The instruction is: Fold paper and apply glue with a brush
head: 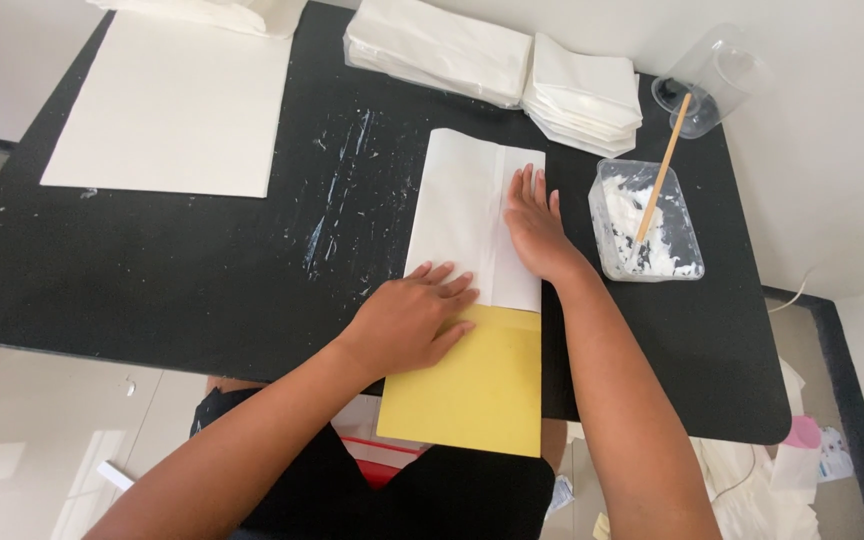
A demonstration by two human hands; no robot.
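Both hands are pressing white paper, fingers flat and spread (gripping nothing); tub is holding white paste, stick.

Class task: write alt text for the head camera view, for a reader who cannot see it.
Two bare hands press a folded white paper sheet flat over a yellow sheet on a black table: left hand at its lower edge, right hand on its right fold. A clear tub of white paste with a wooden stick stands right.
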